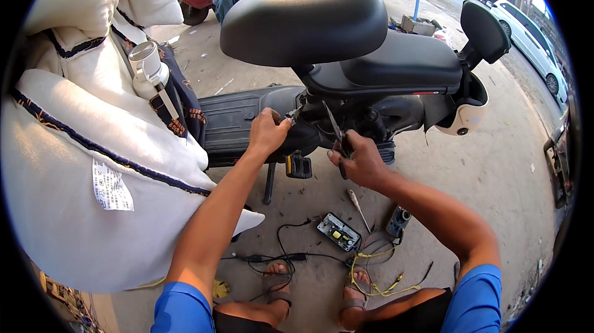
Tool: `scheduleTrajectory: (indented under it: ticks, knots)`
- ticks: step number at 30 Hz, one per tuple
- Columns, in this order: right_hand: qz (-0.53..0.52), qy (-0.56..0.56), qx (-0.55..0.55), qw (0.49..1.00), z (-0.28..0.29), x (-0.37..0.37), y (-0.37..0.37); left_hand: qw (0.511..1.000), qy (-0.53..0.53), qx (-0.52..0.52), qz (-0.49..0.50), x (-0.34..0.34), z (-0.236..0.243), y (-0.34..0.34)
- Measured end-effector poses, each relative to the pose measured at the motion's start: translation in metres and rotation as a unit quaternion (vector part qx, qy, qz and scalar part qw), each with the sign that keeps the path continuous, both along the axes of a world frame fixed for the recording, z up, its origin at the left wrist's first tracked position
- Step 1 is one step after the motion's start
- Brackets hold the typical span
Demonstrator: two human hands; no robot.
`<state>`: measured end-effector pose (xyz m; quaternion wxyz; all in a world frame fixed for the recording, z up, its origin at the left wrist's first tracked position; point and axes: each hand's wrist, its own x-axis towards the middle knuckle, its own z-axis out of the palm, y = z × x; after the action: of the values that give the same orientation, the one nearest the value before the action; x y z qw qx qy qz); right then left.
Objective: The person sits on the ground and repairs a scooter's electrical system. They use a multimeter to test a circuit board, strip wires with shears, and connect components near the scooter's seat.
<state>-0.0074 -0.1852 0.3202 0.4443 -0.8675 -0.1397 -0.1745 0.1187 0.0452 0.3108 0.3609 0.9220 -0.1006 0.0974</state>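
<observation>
Two bare hands (head view): the left hand (268, 132) and the right hand (366, 161) were near the centre, beside a black two-wheeled scooter with a padded seat (402, 61).
Dark, long-bladed metal tool resembling scissors (336, 128): it was at two o'clock, its tip toward eleven; likely light, stiff and sharp, best gripped by its handles, away from the blades.
Small greyish, metallic-looking piece (292, 115): it sat at twelve, just above centre, below the seat; probably light and rigid, suiting a fingertip pinch; its kind was unclear.
Left-hand grip: at ten o'clock, thumb and fingertips closed together, seemingly pinching the metallic-looking piece.
Right-hand grip: at two o'clock, fingers curled round the tool's handles; how far its blades parted could not be told.
</observation>
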Motion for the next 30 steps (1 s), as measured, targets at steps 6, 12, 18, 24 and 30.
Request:
scheduleTrajectory:
  ticks: [6, 12, 18, 24, 30]
  knots:
    - [-0.044, 0.113, 0.045, 0.992, -0.05, 0.01, 0.018, 0.997, -0.07, 0.017, 0.01, 0.026, -0.018, -0.028]
    - [-0.053, 0.135, 0.091, 0.985, -0.088, 0.017, 0.029, 0.996, -0.058, 0.06, -0.027, 0.052, -0.038, -0.037]
    - [-0.049, 0.168, 0.109, 0.978, -0.105, 0.031, 0.043, 0.996, 0.023, -0.079, -0.033, 0.069, -0.035, -0.035]
    - [-0.038, 0.205, 0.126, 0.97, -0.101, 0.033, 0.051, 0.925, 0.214, -0.306, -0.063, 0.074, -0.013, -0.037]
    - [-0.033, 0.208, 0.156, 0.965, -0.115, 0.03, 0.053, 0.881, 0.265, -0.39, -0.035, 0.082, -0.009, -0.037]
